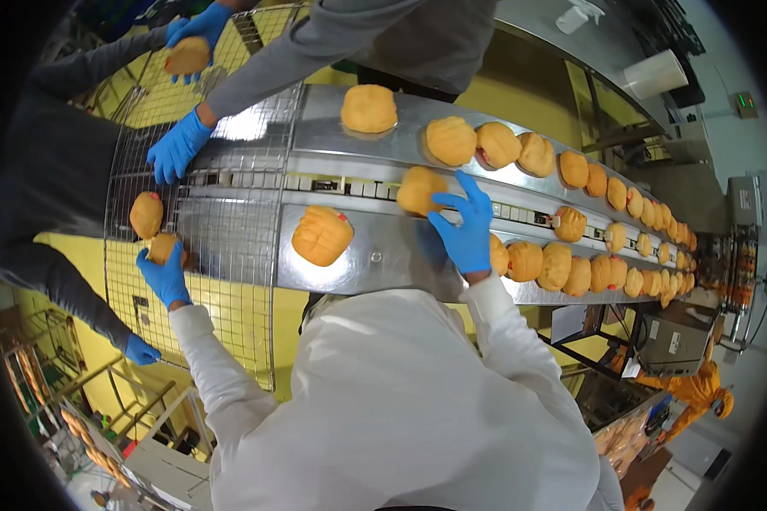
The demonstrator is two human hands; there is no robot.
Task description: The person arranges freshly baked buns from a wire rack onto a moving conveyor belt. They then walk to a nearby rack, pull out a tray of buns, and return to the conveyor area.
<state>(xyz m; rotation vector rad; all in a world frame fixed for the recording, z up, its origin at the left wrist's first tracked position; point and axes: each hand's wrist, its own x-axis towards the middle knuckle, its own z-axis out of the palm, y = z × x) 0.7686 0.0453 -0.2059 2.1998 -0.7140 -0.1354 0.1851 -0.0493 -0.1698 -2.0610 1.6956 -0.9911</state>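
My left hand (pixel 164 276), in a blue glove, is closed around a golden bun (pixel 164 249) at the near part of a wire rack (pixel 230 334). Just beyond it, a second bun with a red spot (pixel 147 215) lies on the rack. My right hand (pixel 467 228), also gloved in blue, reaches over the conveyor with its fingers apart. Its thumb meets the edge of a round bun (pixel 420 190) on the middle lane. Between my hands, a larger bun with a red spot (pixel 322 235) rests on the near metal strip (pixel 366 271).
Rows of buns (pixel 556 266) line the conveyor to the right. Across from me, a co-worker's gloved hand (pixel 179 146) rests on the rack, while another gloved hand (pixel 200 36) holds a bun (pixel 187 55). A further co-worker's hand (pixel 142 350) is at the rack's near left.
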